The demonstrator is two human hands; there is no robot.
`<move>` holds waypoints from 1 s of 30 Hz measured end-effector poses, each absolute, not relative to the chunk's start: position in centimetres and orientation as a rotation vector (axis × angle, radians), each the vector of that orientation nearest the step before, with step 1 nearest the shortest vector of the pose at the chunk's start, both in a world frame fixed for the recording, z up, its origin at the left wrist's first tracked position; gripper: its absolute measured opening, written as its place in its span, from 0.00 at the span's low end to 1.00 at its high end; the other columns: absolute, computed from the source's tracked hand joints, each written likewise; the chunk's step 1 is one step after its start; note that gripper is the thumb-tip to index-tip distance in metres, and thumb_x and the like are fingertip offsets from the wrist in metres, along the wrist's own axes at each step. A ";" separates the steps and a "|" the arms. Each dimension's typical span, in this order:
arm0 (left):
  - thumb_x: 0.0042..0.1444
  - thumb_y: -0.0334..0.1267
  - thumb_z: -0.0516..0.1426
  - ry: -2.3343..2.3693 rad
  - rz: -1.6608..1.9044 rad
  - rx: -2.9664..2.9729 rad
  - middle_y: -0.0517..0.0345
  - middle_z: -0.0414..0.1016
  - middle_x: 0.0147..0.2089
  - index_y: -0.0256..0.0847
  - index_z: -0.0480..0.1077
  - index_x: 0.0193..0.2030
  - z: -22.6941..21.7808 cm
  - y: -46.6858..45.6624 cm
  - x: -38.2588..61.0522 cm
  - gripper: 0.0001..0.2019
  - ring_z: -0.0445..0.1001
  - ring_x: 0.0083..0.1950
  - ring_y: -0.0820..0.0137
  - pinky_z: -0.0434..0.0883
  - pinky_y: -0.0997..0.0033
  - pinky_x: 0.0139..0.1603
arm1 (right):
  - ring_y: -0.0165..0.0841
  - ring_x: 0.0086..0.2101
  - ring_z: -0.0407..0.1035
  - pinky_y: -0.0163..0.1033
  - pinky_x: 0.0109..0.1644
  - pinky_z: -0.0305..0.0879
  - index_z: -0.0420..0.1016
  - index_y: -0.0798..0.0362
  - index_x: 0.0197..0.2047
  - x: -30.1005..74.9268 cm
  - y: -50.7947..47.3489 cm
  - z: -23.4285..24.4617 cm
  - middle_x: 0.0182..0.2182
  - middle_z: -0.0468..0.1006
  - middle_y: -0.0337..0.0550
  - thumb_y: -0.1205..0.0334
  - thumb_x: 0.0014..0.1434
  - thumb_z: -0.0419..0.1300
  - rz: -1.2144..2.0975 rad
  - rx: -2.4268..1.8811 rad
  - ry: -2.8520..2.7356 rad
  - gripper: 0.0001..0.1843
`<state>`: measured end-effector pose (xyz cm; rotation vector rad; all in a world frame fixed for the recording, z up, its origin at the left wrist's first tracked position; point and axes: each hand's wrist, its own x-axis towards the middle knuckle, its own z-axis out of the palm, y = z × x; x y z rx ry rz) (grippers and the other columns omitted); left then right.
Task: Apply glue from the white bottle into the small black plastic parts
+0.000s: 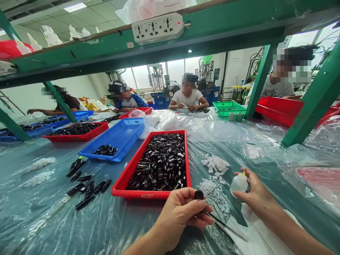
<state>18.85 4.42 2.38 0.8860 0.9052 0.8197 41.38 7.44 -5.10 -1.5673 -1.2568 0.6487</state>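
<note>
While left hand (183, 212) pinches a black cap (199, 194) (tweezers (225, 226) held under it too), right hand (256, 196) grips a white bottle (238, 183), both just right of the red tray (138, 194), which is full of black parts (162, 163). Blue tray (124, 134) holds few. Co-worker's shirt (276, 90) print is unreadable.

two hands (180, 216) (255, 194), four co-workers (67, 103) (130, 102) (189, 98) (277, 88), one green tray (228, 105), two tape rolls (232, 116) (239, 116)

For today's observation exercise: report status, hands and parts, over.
Left hand pinching black part plus tweezers. Right hand holding white bottle. Red tray ahead, white bits alongside.
</note>
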 end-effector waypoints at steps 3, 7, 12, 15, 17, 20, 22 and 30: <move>0.43 0.39 0.65 0.895 0.810 0.881 0.50 0.77 0.30 0.32 0.68 0.33 2.4 4.3 18.9 0.15 0.77 0.26 0.72 0.69 0.84 0.22 | 0.41 0.31 0.71 0.43 0.31 0.66 0.65 0.56 0.47 41.7 7.8 -4.9 0.40 0.76 0.52 0.53 0.42 0.57 0.780 -1.503 -1.346 0.28; 0.43 0.39 0.65 0.895 0.789 0.878 0.50 0.77 0.30 0.31 0.69 0.33 2.5 4.1 18.9 0.15 0.77 0.26 0.72 0.70 0.84 0.23 | 0.43 0.33 0.72 0.44 0.37 0.68 0.71 0.56 0.39 41.7 7.6 -3.7 0.35 0.78 0.50 0.50 0.43 0.61 0.821 -1.442 -1.455 0.22; 0.40 0.37 0.66 0.896 0.705 0.903 0.51 0.78 0.31 0.31 0.71 0.33 2.3 3.9 19.1 0.15 0.77 0.27 0.72 0.70 0.84 0.23 | 0.44 0.40 0.69 0.43 0.38 0.66 0.71 0.50 0.48 41.5 6.3 -2.5 0.42 0.75 0.45 0.52 0.52 0.60 0.581 -1.413 -1.656 0.20; 0.40 0.36 0.66 0.886 0.655 0.910 0.51 0.78 0.30 0.31 0.72 0.34 2.0 3.6 19.2 0.14 0.77 0.27 0.72 0.71 0.83 0.24 | 0.42 0.43 0.68 0.44 0.42 0.62 0.68 0.47 0.50 41.5 5.6 -2.2 0.42 0.75 0.41 0.63 0.57 0.54 0.012 -1.258 -1.929 0.17; 0.40 0.36 0.66 0.871 0.634 0.911 0.52 0.78 0.30 0.31 0.72 0.33 1.9 3.5 19.3 0.14 0.77 0.26 0.73 0.71 0.83 0.24 | 0.41 0.43 0.67 0.44 0.43 0.59 0.66 0.48 0.51 41.3 5.4 -2.0 0.42 0.74 0.40 0.69 0.56 0.50 -0.298 -1.188 -2.008 0.20; 0.39 0.37 0.67 0.860 0.605 0.901 0.52 0.78 0.29 0.31 0.73 0.32 1.8 3.5 19.4 0.14 0.76 0.25 0.73 0.70 0.84 0.23 | 0.40 0.44 0.66 0.45 0.45 0.54 0.66 0.50 0.52 41.0 5.2 -1.5 0.42 0.74 0.41 0.75 0.51 0.47 -0.444 -1.172 -2.039 0.25; 0.39 0.37 0.67 0.847 0.581 0.914 0.52 0.78 0.29 0.31 0.73 0.32 1.7 3.5 19.4 0.14 0.77 0.25 0.73 0.70 0.84 0.23 | 0.40 0.44 0.66 0.46 0.47 0.52 0.67 0.50 0.51 40.8 5.0 -1.1 0.42 0.74 0.41 0.78 0.49 0.47 -0.439 -1.167 -2.034 0.27; 0.41 0.38 0.66 0.817 0.554 0.962 0.53 0.77 0.28 0.31 0.75 0.33 1.3 3.4 19.3 0.13 0.76 0.25 0.74 0.70 0.85 0.23 | 0.38 0.43 0.66 0.47 0.49 0.49 0.70 0.49 0.48 39.8 4.3 0.2 0.40 0.75 0.39 0.81 0.50 0.44 -0.447 -1.145 -1.959 0.28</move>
